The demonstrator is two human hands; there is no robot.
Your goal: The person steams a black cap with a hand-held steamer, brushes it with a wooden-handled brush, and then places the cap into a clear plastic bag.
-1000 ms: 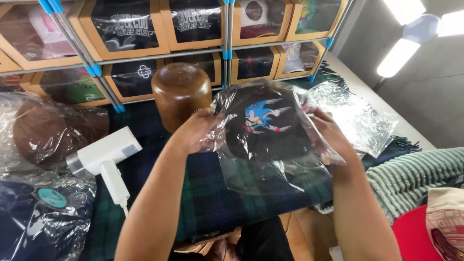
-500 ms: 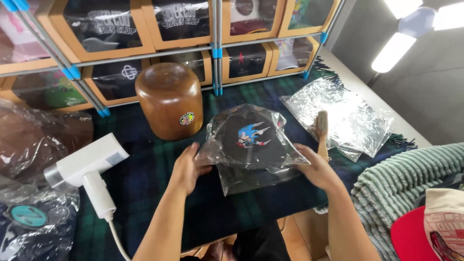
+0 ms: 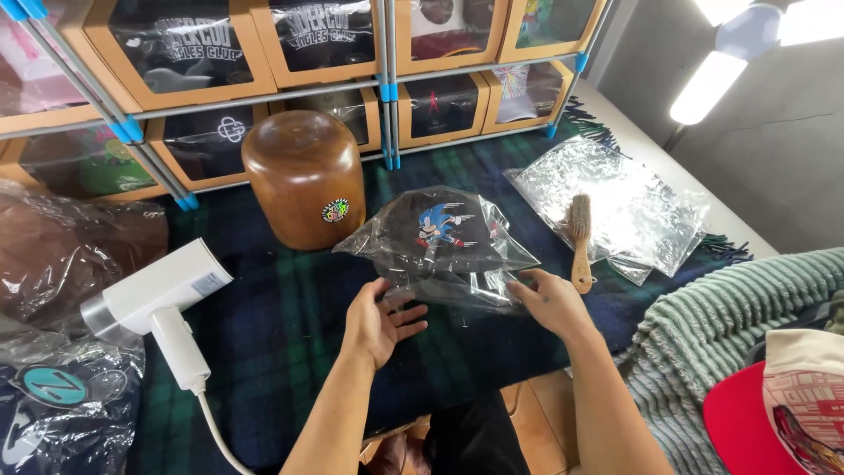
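Observation:
A black cap with a blue cartoon figure, sealed in a clear plastic bag (image 3: 442, 239), rests on the dark green plaid blanket (image 3: 290, 325). My left hand (image 3: 380, 318) lies palm-up at the bag's near left edge, fingers spread and touching the plastic. At the bag's near right corner my right hand (image 3: 543, 300) presses on the plastic with fingers apart. A rounded wooden hat block (image 3: 303, 179) with a small sticker stands just behind and left of the bag.
A wooden brush (image 3: 579, 240) lies beside an empty clear bag (image 3: 629, 208) at right. A white handheld steamer (image 3: 163, 303) lies at left, near bagged caps (image 3: 53, 405). Shelves of boxed caps (image 3: 220, 53) line the back. A red-brimmed cap (image 3: 791, 405) sits bottom right.
The bagged cap was held up in both hands one second ago; it has come down onto the blanket, and both hands have loosened onto its near edge.

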